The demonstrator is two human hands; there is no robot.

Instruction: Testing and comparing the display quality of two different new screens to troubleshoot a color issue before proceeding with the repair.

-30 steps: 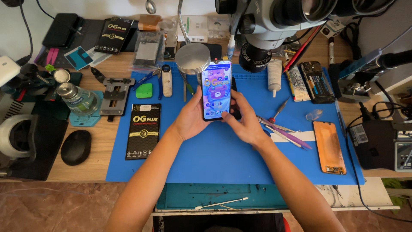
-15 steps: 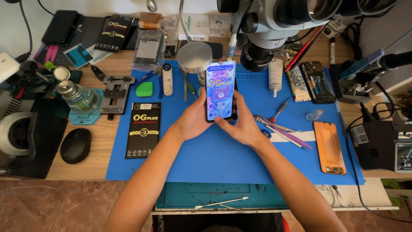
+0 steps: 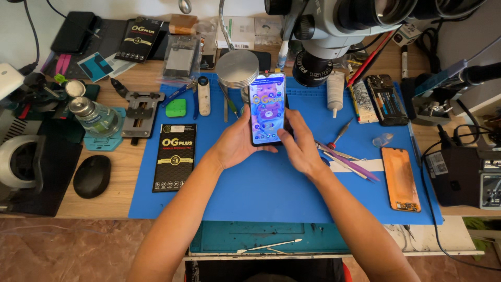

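A smartphone (image 3: 267, 107) with a lit, colourful screen is held upright above the blue work mat (image 3: 250, 193). My left hand (image 3: 237, 143) grips its lower left edge from below. At the phone's lower right edge is my right hand (image 3: 300, 146), fingers wrapped around its side and back. Both hands sit over the middle of the mat, just in front of the microscope (image 3: 334, 31).
A black flat package (image 3: 175, 156) lies left on the mat, an orange-backed phone panel (image 3: 400, 178) right, purple and metal tools (image 3: 347, 159) beside my right hand. A round metal disc (image 3: 237, 68), a glass bottle (image 3: 96, 117), a black mouse (image 3: 92, 176) and a metal holder (image 3: 141, 110) crowd the desk.
The phone has been lifted and moved slightly farther from me, toward the microscope. Its screen now shows a different colourful picture. Both hands kept their hold.
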